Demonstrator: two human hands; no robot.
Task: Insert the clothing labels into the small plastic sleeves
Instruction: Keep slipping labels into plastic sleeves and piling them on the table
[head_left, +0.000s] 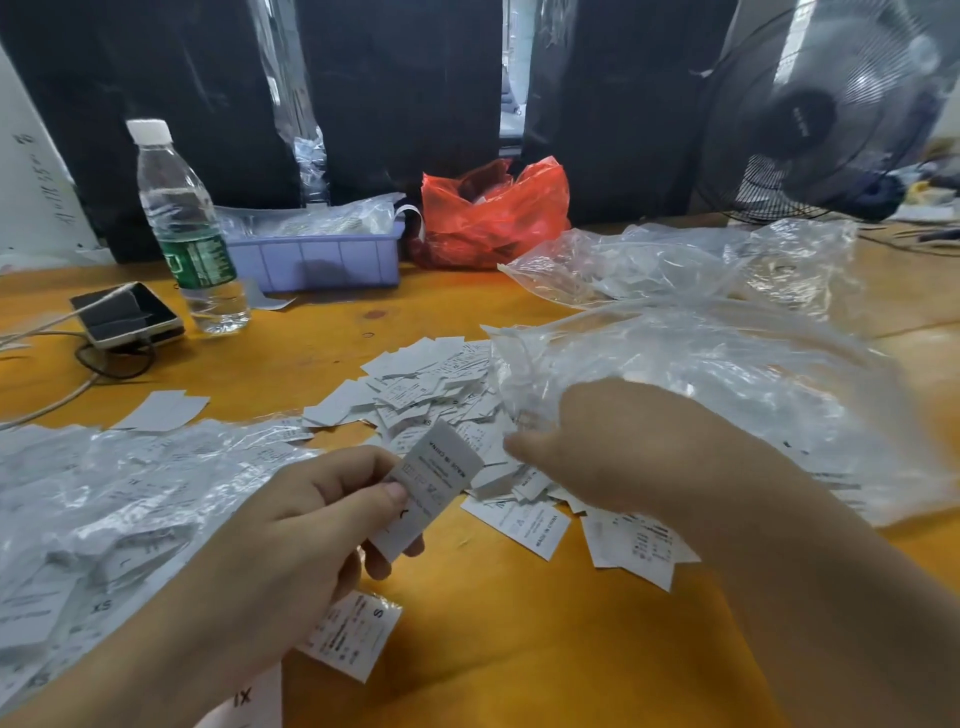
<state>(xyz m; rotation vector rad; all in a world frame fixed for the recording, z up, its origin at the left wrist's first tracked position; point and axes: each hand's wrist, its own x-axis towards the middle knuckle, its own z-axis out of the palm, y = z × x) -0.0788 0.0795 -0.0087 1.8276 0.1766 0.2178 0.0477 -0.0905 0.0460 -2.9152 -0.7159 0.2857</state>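
Note:
My left hand pinches a white printed clothing label between thumb and fingers, holding it tilted above the orange table. My right hand is blurred and reaches, palm down, over the loose pile of white labels at the table's middle; its fingertips are hidden, so I cannot tell whether it holds anything. A heap of filled clear sleeves lies at the left. One sleeved label marked S lies under my left wrist. A large clear bag sits right of the pile.
A water bottle, a phone with cable, a purple tray and a red plastic bag stand along the back. A black fan is at the back right. Another clear bag lies behind the pile.

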